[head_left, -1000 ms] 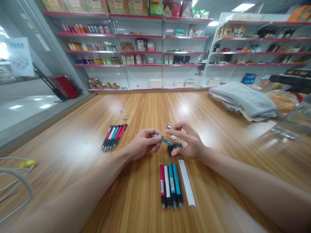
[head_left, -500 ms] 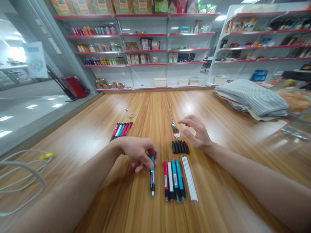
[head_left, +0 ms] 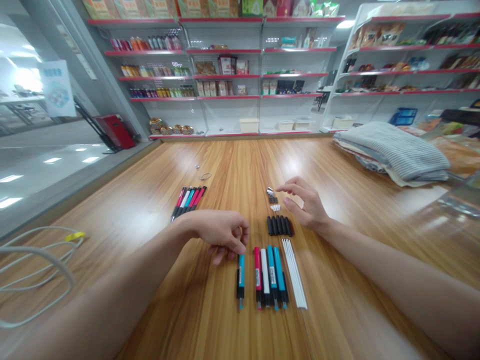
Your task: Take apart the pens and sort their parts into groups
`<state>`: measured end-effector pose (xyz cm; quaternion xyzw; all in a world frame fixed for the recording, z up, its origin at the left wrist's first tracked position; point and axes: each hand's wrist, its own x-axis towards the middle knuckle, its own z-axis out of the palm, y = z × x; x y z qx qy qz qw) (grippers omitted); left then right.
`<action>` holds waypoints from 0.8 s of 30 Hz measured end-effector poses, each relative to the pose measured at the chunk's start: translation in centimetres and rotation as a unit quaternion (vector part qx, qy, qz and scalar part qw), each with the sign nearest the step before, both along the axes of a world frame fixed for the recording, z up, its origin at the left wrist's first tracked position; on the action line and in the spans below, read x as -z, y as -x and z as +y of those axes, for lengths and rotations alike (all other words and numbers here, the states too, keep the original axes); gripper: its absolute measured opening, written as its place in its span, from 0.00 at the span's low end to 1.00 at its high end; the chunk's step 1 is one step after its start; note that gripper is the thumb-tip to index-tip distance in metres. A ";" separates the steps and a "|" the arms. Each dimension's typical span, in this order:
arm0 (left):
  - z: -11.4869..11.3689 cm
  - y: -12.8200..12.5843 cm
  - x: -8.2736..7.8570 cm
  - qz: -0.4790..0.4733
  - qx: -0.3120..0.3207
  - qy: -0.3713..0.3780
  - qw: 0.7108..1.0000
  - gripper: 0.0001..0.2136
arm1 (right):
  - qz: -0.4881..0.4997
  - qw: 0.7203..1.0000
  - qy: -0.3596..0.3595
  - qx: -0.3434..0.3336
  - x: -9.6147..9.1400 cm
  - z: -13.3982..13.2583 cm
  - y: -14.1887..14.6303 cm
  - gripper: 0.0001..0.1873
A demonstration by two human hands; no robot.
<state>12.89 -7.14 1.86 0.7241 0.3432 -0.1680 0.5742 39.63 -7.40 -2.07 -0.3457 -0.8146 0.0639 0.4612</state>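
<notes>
My left hand [head_left: 221,233] has its fingers curled, pinching the top end of a blue pen barrel [head_left: 241,278] that lies on the wooden table [head_left: 150,200]. Just right of that barrel lies a row of red, white and blue barrels [head_left: 269,276], then several thin white refills [head_left: 294,272]. My right hand [head_left: 304,202] hovers with its fingers apart above small metal springs and white tips [head_left: 273,199], next to a row of black grip sleeves [head_left: 279,225]. It holds nothing.
A bundle of whole pens [head_left: 188,200] lies to the left, with a small ring [head_left: 205,176] beyond it. Folded grey cloth [head_left: 393,152] sits at the right. A white cable [head_left: 37,265] loops at the left edge. Store shelves [head_left: 232,75] stand behind.
My left hand carried the blue barrel from mid-air down to the table and slid it closer to the row of barrels. My right hand let go and moved back over the small parts.
</notes>
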 end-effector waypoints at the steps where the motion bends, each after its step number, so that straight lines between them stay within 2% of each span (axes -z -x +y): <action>1: 0.0 -0.1 0.0 0.003 0.003 0.002 1.000 0.12 | 0.000 1.000 0.000 -0.001 0.0 0.0 0.0 0.15; 7: -0.5 -0.6 -0.6 0.024 0.021 -0.017 0.999 0.11 | -0.002 1.000 0.001 -0.011 0.0 0.1 -0.1 0.14; 11: -0.6 -0.6 -1.2 0.035 0.050 -0.038 0.997 0.12 | 0.000 1.000 0.003 -0.012 0.1 0.2 -0.1 0.13; 14: -0.5 -0.4 -1.6 0.026 0.083 -0.024 0.996 0.16 | 0.001 1.000 0.004 -0.010 0.2 0.2 -0.1 0.13; 16: -0.5 -0.3 -1.6 0.024 0.107 -0.023 0.994 0.16 | 0.000 1.000 0.006 -0.010 0.3 0.2 -0.1 0.13; 24: -0.4 -0.6 -0.9 -0.022 0.150 -0.116 0.982 0.08 | 0.001 1.000 0.012 -0.005 0.5 0.3 -0.1 0.12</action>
